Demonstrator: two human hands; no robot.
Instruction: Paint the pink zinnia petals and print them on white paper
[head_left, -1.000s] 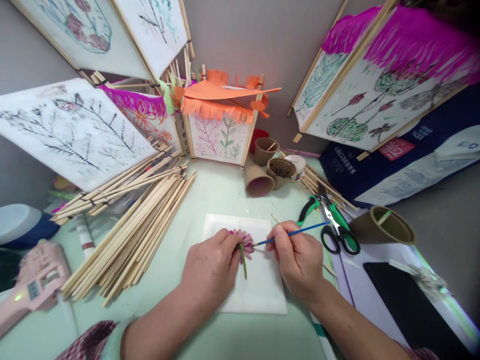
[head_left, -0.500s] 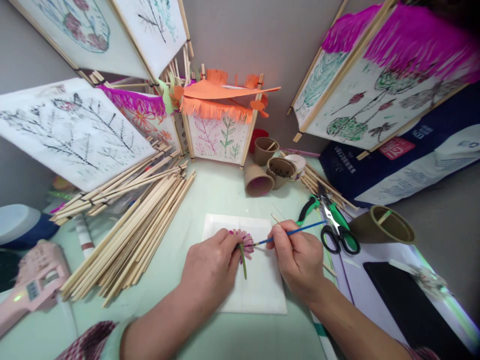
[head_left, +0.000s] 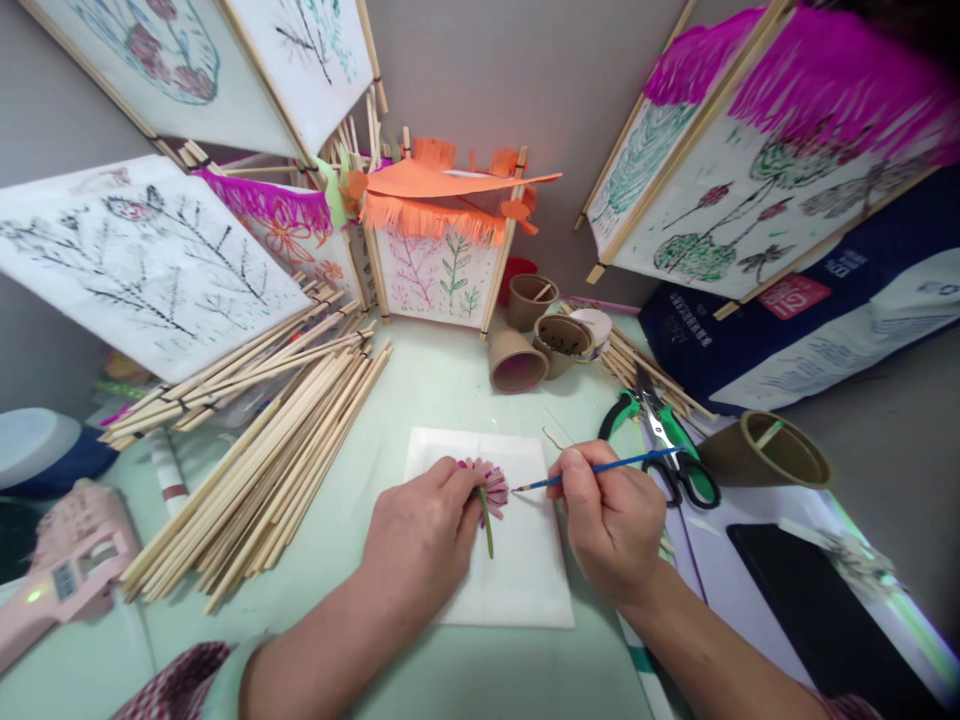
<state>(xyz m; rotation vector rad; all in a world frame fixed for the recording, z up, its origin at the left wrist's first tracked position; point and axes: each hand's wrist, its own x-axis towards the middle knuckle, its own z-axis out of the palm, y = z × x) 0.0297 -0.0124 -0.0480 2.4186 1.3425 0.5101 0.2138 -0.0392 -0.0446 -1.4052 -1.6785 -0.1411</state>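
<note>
My left hand (head_left: 427,520) is closed on a pink flower (head_left: 495,488) with a green stem, and holds it against a white sheet (head_left: 521,580). The stem points down toward me; part of the bloom is hidden under my fingers. In my right hand (head_left: 611,515) a thin blue paintbrush (head_left: 619,462) is pinched between thumb and fingers. Its dark tip rests just right of the petals, with a small gap between them. The brush's far end passes over the black-handled scissors (head_left: 679,470).
Thin wooden sticks (head_left: 277,470) lie piled at the left, beside a pink glue gun (head_left: 67,570). Brown cups (head_left: 517,362) stand at the back, another brown cup (head_left: 772,455) at the right near a black flat object (head_left: 817,610). A painted lantern (head_left: 442,260) with orange fringe stands behind.
My right hand has moved a little to the right, drawing the brush tip off the petals. My left hand and the flower have stayed put.
</note>
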